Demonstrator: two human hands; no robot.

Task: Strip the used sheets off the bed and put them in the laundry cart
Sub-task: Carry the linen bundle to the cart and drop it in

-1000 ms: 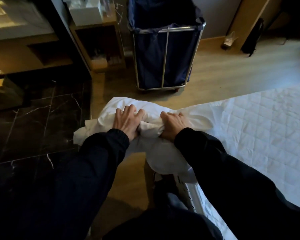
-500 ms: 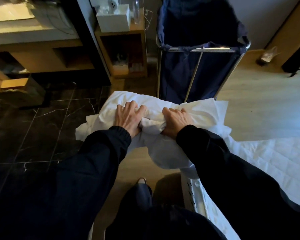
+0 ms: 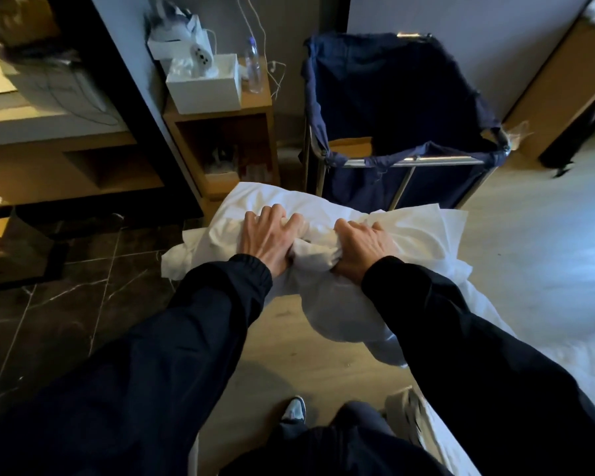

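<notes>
1. Since the earlier frames the laundry cart (image 3: 409, 161) has been growing in view and is now sitting just beyond the fingers with its open mouth showing. The bed (image 3: 547, 338) has been sliding off to the lower right, and both hands are keeping the same grip.
2. The left hand (image 3: 267, 240) is pressing down on the sheets (image 3: 423, 231), its fingers (image 3: 272, 214) curling over the top of the bundle and digging into the cloth.
3. The right hand (image 3: 361, 247) is clenching a twisted fold of the same cloth, its fingers (image 3: 375, 228) wrapping tightly around it, just beside the left hand.
4. The sheets are being carried off the floor as one white bundle, bulging out beyond and to both sides of the fingers. They are sagging below the wrists, and a tail is trailing back towards the bed on the right.
5. The cart's dark blue bag is hanging from a metal frame, with the front rail lying just past the far edge of the bundle. The sheets are not yet going inside.
6. Beyond and to the left of the left fingers, a wooden shelf unit (image 3: 220, 118) is carrying a white box (image 3: 207, 89) and a clear bottle (image 3: 254, 68).
7. Below the hands, dark sleeves are reaching forward over the wood floor (image 3: 289, 345), where a shoe (image 3: 294, 408) is showing. Dark marble tiles (image 3: 66, 304) are spreading away on the left.
</notes>
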